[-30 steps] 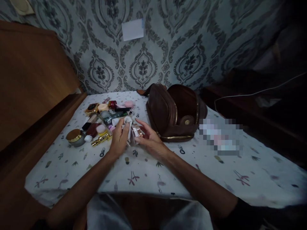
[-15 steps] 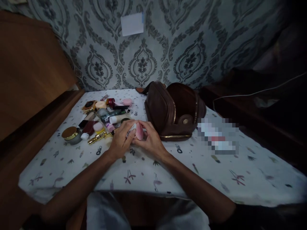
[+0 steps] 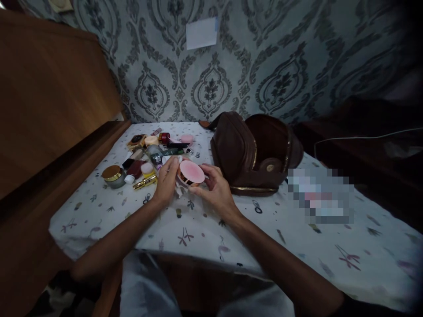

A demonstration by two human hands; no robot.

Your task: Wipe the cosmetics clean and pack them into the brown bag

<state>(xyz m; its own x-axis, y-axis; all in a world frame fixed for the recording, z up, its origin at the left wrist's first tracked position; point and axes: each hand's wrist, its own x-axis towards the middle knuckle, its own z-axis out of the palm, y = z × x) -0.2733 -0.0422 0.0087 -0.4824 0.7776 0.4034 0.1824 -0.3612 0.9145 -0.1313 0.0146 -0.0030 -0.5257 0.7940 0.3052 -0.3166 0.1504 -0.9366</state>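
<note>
And here's the pink compact [image 3: 192, 172], up above the desk [image 3: 205, 233] near centre, the left hand [image 3: 167, 181] gripping its nine o'clock side with a white cloth [image 3: 179, 190], the right hand [image 3: 216, 188] pinching its rim around four o'clock! Cosmetics [image 3: 135, 168] lie at ten o'clock from it, the open brown bag [image 3: 231, 154] at two.

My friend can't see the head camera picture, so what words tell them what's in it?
Two hands, left and right, hold a round pink case above a table with a patterned white cloth. Jars and tubes lie to the left; an open brown bag stands to the right.
</note>
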